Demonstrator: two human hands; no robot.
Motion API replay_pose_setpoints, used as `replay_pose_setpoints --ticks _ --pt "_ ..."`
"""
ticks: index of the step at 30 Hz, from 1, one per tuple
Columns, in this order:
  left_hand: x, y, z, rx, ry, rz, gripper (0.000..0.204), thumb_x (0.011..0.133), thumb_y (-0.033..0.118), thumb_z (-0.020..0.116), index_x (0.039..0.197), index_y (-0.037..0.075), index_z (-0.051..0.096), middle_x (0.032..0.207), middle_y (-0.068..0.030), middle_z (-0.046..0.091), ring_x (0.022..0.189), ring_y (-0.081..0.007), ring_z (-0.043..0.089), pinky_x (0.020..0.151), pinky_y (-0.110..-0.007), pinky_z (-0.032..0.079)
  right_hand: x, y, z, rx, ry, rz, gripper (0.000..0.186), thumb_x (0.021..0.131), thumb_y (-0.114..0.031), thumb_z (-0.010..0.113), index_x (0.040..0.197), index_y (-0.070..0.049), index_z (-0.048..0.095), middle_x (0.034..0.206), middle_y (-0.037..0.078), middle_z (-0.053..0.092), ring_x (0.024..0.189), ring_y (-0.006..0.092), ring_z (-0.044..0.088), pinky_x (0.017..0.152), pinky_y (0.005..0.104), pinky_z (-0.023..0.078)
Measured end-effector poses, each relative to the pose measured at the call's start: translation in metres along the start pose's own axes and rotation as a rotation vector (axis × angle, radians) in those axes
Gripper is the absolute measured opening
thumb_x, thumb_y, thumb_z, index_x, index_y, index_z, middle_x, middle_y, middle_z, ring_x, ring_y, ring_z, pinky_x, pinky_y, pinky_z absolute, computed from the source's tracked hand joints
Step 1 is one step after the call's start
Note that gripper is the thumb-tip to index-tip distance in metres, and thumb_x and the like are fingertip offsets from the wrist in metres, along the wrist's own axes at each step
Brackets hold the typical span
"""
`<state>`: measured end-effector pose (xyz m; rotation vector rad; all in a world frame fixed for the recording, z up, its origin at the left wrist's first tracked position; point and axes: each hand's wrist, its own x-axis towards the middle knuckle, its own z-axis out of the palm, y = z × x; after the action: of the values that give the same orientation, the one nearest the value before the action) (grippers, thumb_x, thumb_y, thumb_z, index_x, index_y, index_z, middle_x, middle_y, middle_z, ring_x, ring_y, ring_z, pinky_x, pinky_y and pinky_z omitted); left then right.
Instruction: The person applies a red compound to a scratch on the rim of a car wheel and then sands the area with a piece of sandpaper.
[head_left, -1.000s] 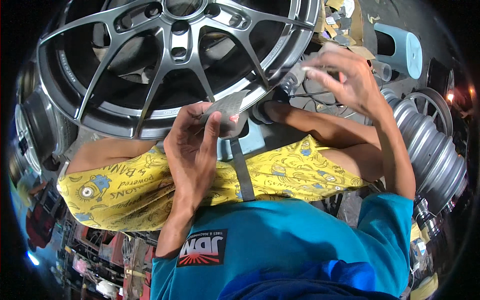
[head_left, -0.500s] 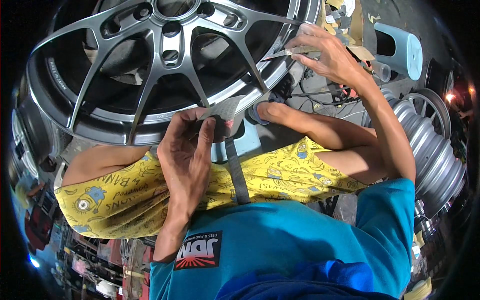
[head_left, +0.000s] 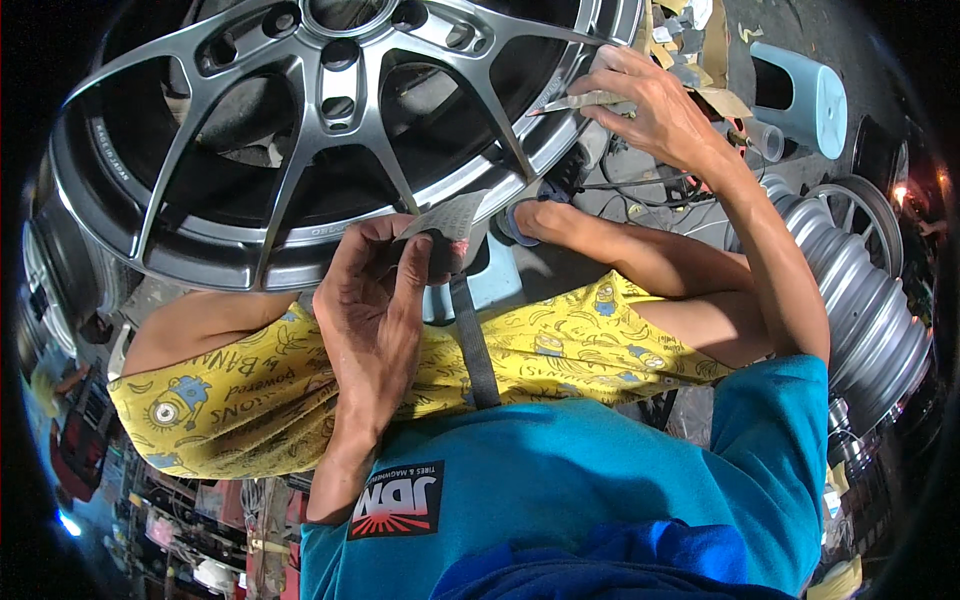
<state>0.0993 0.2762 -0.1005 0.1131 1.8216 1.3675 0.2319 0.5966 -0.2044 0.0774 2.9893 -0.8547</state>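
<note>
A grey multi-spoke alloy wheel (head_left: pixel 200 268) lies face up in front of me, its top cut off by the picture's edge. My left hand (head_left: pixel 370 285) is closed at the wheel's near edge, pinching a curled piece of sandpaper (head_left: pixel 455 222) between thumb and fingers. That piece has a pale printed backing with a reddish mark. At the wheel's right side, my right hand (head_left: pixel 650 108) grips a thin folded strip of sandpaper (head_left: pixel 588 101). Its pointed end lies over the rim beside a spoke, and its fingertips are at the outer lip. Whether the strip touches the metal I cannot tell.
A light blue plastic stool (head_left: pixel 828 110) and a clear plastic cup (head_left: pixel 766 142) are at the upper right. Near them is a cardboard box (head_left: pixel 716 50) with paper scraps. Silver wheels (head_left: pixel 865 330) are stacked at my right. Cables (head_left: pixel 690 190) run across the floor.
My right hand and its strip have shifted very slightly, the strip's tip a little up and to the right. My left hand and the wheel look almost unmoved.
</note>
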Motion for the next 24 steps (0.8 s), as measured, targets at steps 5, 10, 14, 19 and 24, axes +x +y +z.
replay_pose_setpoints --ticks 5,10,14,19,24 --pt "0.0 0.0007 -0.0012 0.014 -0.018 0.0 0.017 0.107 0.006 0.067 0.12 -0.004 0.066 0.101 -0.0142 0.079 0.09 -0.017 0.077 0.083 -0.031 0.062 -0.0007 -0.001 0.0004 0.002 -0.01 0.019 0.027 0.089 -0.011 0.08 0.115 -0.007 0.074 0.104 0.011 0.061 0.105 0.0326 0.064 0.09 0.0456 0.054" --pt "0.0007 0.003 -0.0024 0.005 -0.053 -0.007 0.013 0.107 0.0 0.062 0.118 -0.007 0.062 0.102 -0.0154 0.077 0.098 -0.0197 0.078 0.089 -0.034 0.066 -0.0017 0.0022 0.003 -0.012 -0.013 0.019 0.029 0.089 -0.009 0.08 0.118 -0.008 0.075 0.107 0.01 0.064 0.104 0.0317 0.065 0.091 0.0453 0.056" --pt "0.0007 0.0043 -0.003 0.03 -0.068 0.007 0.013 0.108 0.0 0.061 0.119 -0.008 0.062 0.103 -0.0173 0.077 0.099 -0.0207 0.078 0.088 -0.034 0.066 -0.0021 0.0028 0.0056 -0.021 0.006 0.006 0.025 0.09 -0.013 0.08 0.113 -0.007 0.075 0.103 0.01 0.062 0.104 0.0319 0.064 0.09 0.0454 0.054" --pt "0.0003 0.0044 -0.0025 0.018 -0.065 0.0 0.014 0.108 0.001 0.061 0.12 -0.008 0.062 0.104 -0.0185 0.077 0.099 -0.021 0.078 0.088 -0.034 0.065 -0.0011 0.0007 0.0037 -0.036 -0.003 0.016 0.025 0.09 -0.014 0.081 0.113 -0.007 0.075 0.103 0.01 0.062 0.104 0.0314 0.064 0.089 0.0453 0.054" --pt "0.0004 0.0047 -0.0037 0.029 -0.075 0.015 0.014 0.108 0.001 0.061 0.119 -0.008 0.062 0.105 -0.0173 0.077 0.099 -0.021 0.078 0.087 -0.033 0.065 -0.0022 0.0003 0.0049 -0.027 0.016 0.017 0.026 0.089 -0.014 0.081 0.113 -0.007 0.075 0.103 0.01 0.062 0.103 0.0317 0.064 0.089 0.0455 0.054"
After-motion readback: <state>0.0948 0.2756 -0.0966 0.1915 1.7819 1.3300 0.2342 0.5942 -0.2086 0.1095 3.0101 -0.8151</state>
